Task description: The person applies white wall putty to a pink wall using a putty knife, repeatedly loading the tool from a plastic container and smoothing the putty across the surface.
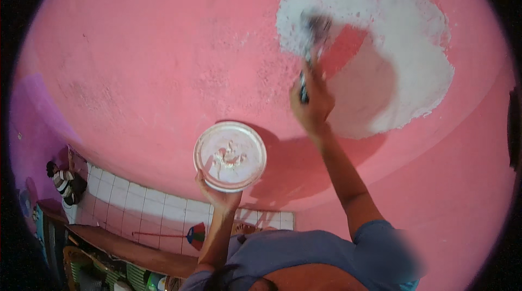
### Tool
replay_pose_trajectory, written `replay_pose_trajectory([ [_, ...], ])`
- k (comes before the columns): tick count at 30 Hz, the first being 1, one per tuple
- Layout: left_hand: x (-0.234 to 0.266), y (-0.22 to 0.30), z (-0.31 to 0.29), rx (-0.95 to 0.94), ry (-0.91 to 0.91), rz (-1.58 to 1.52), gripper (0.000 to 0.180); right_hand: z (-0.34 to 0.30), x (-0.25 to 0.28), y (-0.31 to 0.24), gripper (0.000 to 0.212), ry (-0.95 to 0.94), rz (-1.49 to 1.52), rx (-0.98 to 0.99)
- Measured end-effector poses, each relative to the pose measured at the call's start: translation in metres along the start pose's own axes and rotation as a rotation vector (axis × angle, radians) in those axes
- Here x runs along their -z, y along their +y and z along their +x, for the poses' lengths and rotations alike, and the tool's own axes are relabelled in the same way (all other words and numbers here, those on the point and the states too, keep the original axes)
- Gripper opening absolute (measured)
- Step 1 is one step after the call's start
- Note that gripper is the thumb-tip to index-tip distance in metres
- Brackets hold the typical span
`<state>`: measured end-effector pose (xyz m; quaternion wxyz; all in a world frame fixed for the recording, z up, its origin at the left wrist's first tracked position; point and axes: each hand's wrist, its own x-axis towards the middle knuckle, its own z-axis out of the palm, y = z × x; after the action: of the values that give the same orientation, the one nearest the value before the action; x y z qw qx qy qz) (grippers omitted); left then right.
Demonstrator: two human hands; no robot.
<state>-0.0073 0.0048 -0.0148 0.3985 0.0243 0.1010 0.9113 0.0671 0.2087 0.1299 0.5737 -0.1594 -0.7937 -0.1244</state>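
Note:
My right hand (315, 103) is closed round the handle of a putty knife (316, 26), whose blade is blurred by motion. The blade lies over the left part of a rough white patch (418, 63) on the pink wall (163, 63). This patch curves round an area where pink shows, partly under the shadow of my arm. Lower and to the left, my left hand (225, 197) grips a round white lid (247, 147) from below, its thumb over the rim. Lumps of off-white putty (231, 158) lie in the middle of the lid.
At the far lower left a person (68, 185) in a striped top crouches by the purple wall (35, 122). A multicoloured broom (196, 235) with a red handle lies on white floor tiles (136, 198). Wooden furniture (130, 247) stands along the lower left, behind my left forearm.

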Motion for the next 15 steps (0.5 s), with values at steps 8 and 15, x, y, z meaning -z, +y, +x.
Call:
replay_pose_trajectory([
  [8, 0.022, -0.004, 0.006, 0.079, 0.009, -0.065, 0.068, -0.086, 0.032, -0.025, 0.060, -0.431, 0.311, -0.006],
  [15, 0.039, -0.001, 0.012, 0.140, 0.059, 0.026, 0.075, -0.152, 0.097, -0.059, 0.055, -0.790, 1.362, -1.163],
])
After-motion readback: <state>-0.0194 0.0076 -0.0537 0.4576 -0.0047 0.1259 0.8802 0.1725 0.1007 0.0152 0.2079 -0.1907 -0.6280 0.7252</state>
